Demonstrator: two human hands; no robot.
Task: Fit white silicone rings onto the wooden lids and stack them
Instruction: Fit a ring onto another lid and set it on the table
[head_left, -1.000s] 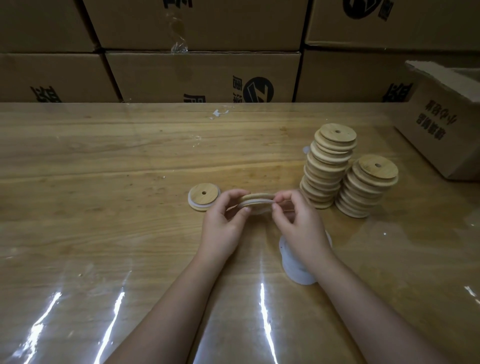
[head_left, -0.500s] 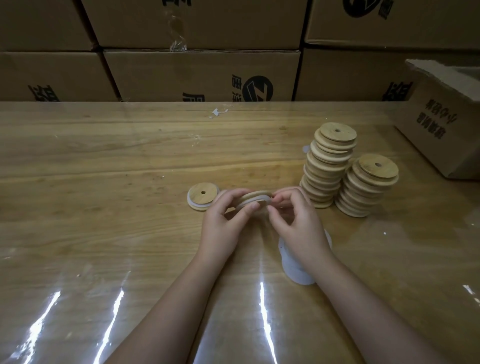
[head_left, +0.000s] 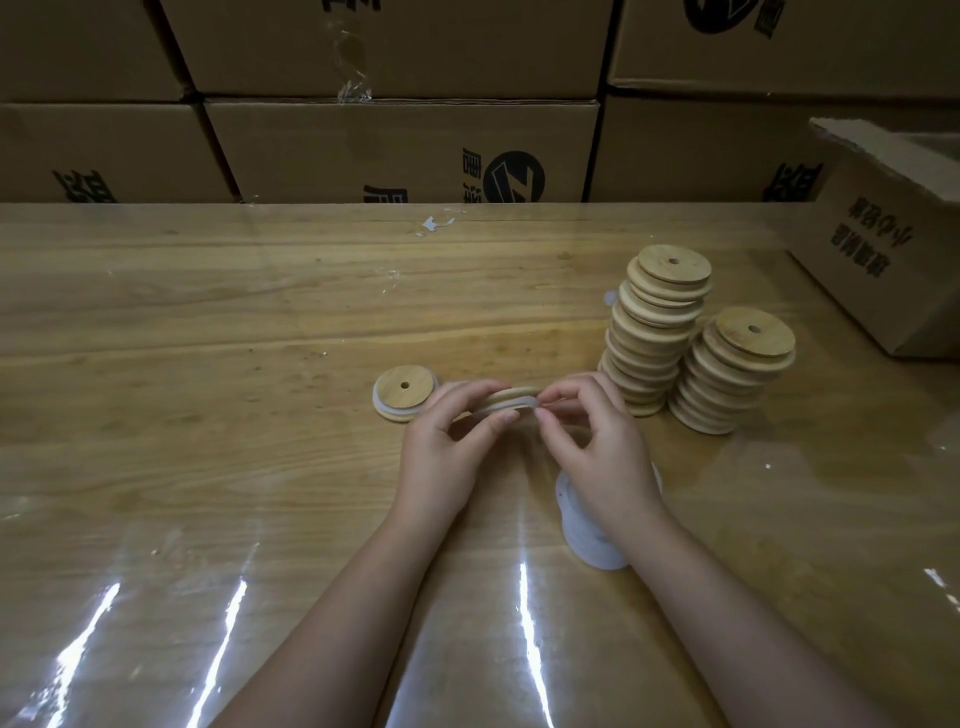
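Both hands hold one lid (head_left: 511, 396) over the table (head_left: 208, 338): left hand (head_left: 447, 452) grips its rim, right hand (head_left: 605, 452) pinches the ring (head_left: 523, 405) on. The half-seated ring could spring off, and the leaning stack (head_left: 652, 338) sits near.

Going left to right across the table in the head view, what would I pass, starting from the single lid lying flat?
single ringed lid → left hand → held lid → right hand → taller lid stack → shorter lid stack → open cardboard box. The pile of white rings lies under the right hand, so it is left out.
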